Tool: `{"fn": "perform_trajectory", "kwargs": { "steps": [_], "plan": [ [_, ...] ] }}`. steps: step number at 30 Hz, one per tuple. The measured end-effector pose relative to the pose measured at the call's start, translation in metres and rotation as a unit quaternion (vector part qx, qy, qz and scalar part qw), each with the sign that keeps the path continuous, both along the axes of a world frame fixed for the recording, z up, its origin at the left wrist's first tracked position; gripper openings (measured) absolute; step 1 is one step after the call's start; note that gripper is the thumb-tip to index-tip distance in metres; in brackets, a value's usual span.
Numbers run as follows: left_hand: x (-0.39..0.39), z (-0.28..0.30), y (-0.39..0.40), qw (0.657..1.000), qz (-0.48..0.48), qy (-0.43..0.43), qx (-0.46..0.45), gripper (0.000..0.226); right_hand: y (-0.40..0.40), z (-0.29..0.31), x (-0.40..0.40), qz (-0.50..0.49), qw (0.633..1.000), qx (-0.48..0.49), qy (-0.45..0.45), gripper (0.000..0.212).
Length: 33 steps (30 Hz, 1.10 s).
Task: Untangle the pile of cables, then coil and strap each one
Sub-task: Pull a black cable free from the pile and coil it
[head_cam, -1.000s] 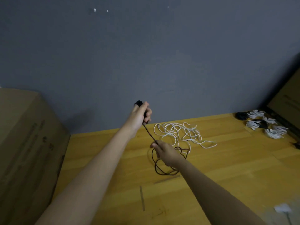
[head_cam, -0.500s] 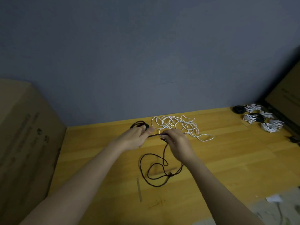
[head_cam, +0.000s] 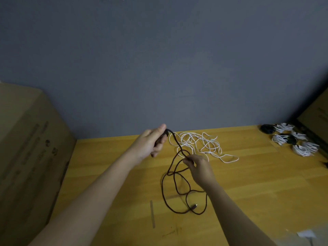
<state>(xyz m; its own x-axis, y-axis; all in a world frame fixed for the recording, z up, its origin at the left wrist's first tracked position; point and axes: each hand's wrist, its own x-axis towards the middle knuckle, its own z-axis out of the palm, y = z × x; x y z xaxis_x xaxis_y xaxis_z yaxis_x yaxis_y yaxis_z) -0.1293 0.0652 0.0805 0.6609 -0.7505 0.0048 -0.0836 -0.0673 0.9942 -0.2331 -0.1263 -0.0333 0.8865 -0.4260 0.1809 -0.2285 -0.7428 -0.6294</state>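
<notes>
Both hands had pulled apart again, left hand [head_cam: 150, 144] gripping one end of the black cable [head_cam: 174, 183], right hand [head_cam: 198, 168] fingers pinching it above the bench [head_cam: 257, 183].

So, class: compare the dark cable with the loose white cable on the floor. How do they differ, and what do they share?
1. The dark cable is almost black; the white cable is pale.
2. The dark cable is held up by the left hand and right hand; the white cable lies untouched.
3. The dark cable hangs in a few big loops; the white cable is a denser tangle.
Shared: neither is coiled or strapped yet.
</notes>
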Motion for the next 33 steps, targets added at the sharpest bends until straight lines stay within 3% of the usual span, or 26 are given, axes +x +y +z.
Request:
{"fn": "perform_trajectory", "kwargs": {
  "steps": [3, 7, 11, 14, 17, 20, 23, 25, 27, 29, 33],
  "plan": [
    [0.012, 0.008, -0.005, 0.992, 0.101, 0.027, -0.064, 0.047, -0.012, -0.007, -0.006, -0.034, 0.997, -0.001, 0.069, 0.023],
    [0.02, 0.02, -0.017, 0.987, 0.131, 0.034, -0.087, 0.048, -0.024, -0.006, -0.007, -0.033, 0.985, -0.017, 0.167, 0.031],
    [0.031, 0.031, -0.027, 0.96, 0.189, 0.115, -0.169, 0.048, -0.026, 0.004, -0.001, -0.063, 0.992, 0.056, 0.09, 0.024],
    [0.046, 0.034, -0.025, 0.949, 0.237, 0.112, -0.177, 0.048, -0.026, 0.002, -0.005, -0.088, 0.989, 0.115, 0.011, 0.012],
    [0.049, 0.028, -0.024, 0.951, 0.247, 0.103, -0.158, 0.048, -0.029, -0.008, -0.009, -0.101, 0.985, 0.128, 0.05, 0.014],
    [0.047, 0.028, -0.027, 0.959, 0.209, 0.102, -0.161, 0.048, -0.028, -0.014, -0.01, -0.095, 0.982, 0.078, 0.141, 0.037],
    [0.04, 0.033, -0.03, 0.981, 0.12, 0.081, -0.13, 0.047, -0.012, 0.006, 0.004, -0.082, 0.993, 0.078, 0.046, 0.053],
    [0.031, 0.035, -0.034, 0.989, 0.076, 0.065, -0.106, 0.047, 0.009, 0.033, 0.024, -0.003, 0.994, 0.106, -0.009, 0.058],
    [0.023, 0.038, -0.036, 0.991, 0.044, 0.07, -0.104, 0.049, 0.027, 0.053, 0.042, 0.079, 0.989, 0.128, -0.009, 0.053],
    [0.018, 0.042, -0.036, 0.988, 0.011, 0.098, -0.117, 0.051, 0.038, 0.063, 0.052, 0.124, 0.983, 0.135, -0.012, 0.032],
    [0.013, 0.052, -0.026, 0.968, -0.081, 0.153, -0.18, 0.038, 0.051, 0.068, 0.056, 0.066, 0.965, 0.244, -0.068, 0.028]
  ]
}}
